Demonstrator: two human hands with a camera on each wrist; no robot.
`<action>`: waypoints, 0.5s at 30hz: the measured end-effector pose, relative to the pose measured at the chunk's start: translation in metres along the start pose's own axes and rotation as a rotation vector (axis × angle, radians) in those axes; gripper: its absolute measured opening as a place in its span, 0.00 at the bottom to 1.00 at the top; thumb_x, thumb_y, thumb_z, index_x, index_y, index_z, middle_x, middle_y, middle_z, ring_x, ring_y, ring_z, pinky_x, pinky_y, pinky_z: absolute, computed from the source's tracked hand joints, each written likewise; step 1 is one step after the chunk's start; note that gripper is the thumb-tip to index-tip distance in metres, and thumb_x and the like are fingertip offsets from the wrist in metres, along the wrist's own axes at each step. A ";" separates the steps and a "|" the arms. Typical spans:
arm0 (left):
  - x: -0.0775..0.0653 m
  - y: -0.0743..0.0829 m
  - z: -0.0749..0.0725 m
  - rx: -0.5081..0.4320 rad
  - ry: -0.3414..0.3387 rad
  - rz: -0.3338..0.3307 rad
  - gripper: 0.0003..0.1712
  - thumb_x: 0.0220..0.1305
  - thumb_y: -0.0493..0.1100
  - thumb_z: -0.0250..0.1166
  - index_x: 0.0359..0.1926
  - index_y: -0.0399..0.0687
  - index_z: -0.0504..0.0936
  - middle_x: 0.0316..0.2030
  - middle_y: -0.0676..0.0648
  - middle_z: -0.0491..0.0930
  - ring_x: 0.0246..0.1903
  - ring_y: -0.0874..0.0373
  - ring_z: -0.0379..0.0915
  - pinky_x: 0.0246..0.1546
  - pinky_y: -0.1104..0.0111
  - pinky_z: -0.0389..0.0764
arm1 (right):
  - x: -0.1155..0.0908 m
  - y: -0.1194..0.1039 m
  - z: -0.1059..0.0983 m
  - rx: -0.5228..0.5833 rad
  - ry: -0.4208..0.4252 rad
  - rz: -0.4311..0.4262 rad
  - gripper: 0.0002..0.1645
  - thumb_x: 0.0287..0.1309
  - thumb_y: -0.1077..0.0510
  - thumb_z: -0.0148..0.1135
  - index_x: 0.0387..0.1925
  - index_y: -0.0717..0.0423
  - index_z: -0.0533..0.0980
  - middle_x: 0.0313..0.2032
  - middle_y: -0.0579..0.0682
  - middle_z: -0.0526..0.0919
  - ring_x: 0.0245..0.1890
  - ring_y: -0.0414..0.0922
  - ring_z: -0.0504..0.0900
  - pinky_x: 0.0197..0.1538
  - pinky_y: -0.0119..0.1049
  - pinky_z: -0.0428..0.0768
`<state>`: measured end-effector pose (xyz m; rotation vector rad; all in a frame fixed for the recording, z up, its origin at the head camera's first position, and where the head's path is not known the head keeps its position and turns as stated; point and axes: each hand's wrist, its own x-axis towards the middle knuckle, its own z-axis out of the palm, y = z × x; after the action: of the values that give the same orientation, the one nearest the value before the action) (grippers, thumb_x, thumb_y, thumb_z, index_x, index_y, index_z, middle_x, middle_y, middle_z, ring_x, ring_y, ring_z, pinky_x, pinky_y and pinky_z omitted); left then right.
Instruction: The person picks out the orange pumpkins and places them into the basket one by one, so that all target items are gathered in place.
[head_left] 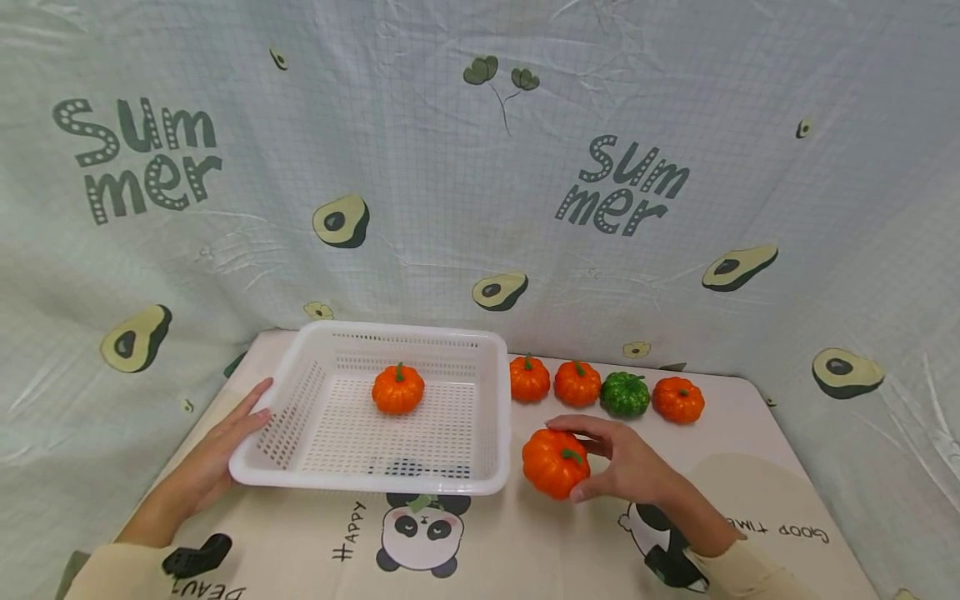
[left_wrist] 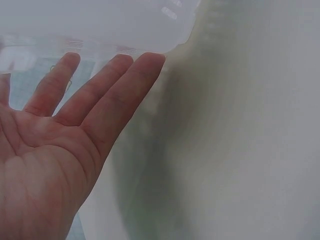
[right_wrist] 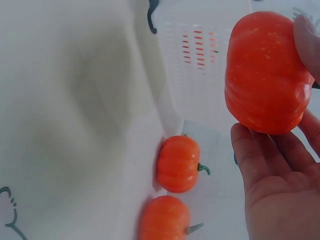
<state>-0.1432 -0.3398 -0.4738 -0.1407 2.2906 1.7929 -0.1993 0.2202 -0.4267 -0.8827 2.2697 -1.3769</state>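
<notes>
A small orange pumpkin with a green stem (head_left: 557, 463) is gripped between the thumb and fingers of my right hand (head_left: 626, 462), just right of the white basket (head_left: 375, 482). The right wrist view shows that same orange pumpkin (right_wrist: 267, 72) held off the table. At the basket's left side is my left hand (head_left: 225, 446). Its fingers (left_wrist: 120, 95) are nearly straight, and their tips touch the basket's underside or rim in the left wrist view. Inside the perforated basket, left of its middle, sits another orange pumpkin (head_left: 398, 389).
Behind my right hand, a row along the table's back holds orange pumpkins (head_left: 529, 379), (head_left: 577, 384) and a green pumpkin (head_left: 625, 395), with a further orange pumpkin (head_left: 678, 400) at its right end. A printed cloth (head_left: 420, 167) hangs behind the table (head_left: 300, 542).
</notes>
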 end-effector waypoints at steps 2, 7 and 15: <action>0.001 0.000 0.000 -0.004 -0.004 -0.004 0.40 0.83 0.62 0.43 0.82 0.80 0.30 0.83 0.33 0.37 0.74 0.26 0.54 0.56 0.51 0.84 | 0.001 -0.001 -0.001 -0.006 0.006 -0.017 0.47 0.48 0.57 0.83 0.70 0.52 0.74 0.67 0.55 0.81 0.63 0.24 0.75 0.65 0.22 0.74; 0.001 0.002 0.000 -0.004 -0.005 -0.010 0.41 0.83 0.62 0.43 0.82 0.79 0.29 0.83 0.33 0.36 0.74 0.25 0.53 0.55 0.51 0.84 | 0.006 -0.006 -0.002 -0.031 0.022 -0.055 0.45 0.49 0.57 0.83 0.69 0.54 0.74 0.66 0.57 0.81 0.63 0.25 0.75 0.65 0.23 0.75; -0.001 0.002 0.000 0.004 -0.010 -0.011 0.41 0.82 0.63 0.43 0.82 0.79 0.29 0.84 0.33 0.36 0.74 0.26 0.53 0.56 0.48 0.84 | 0.015 -0.014 -0.002 -0.072 0.030 -0.009 0.45 0.47 0.53 0.84 0.69 0.47 0.76 0.66 0.51 0.82 0.67 0.50 0.79 0.65 0.28 0.78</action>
<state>-0.1427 -0.3394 -0.4722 -0.1437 2.2823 1.7789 -0.2070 0.2068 -0.4134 -0.9022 2.3544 -1.3285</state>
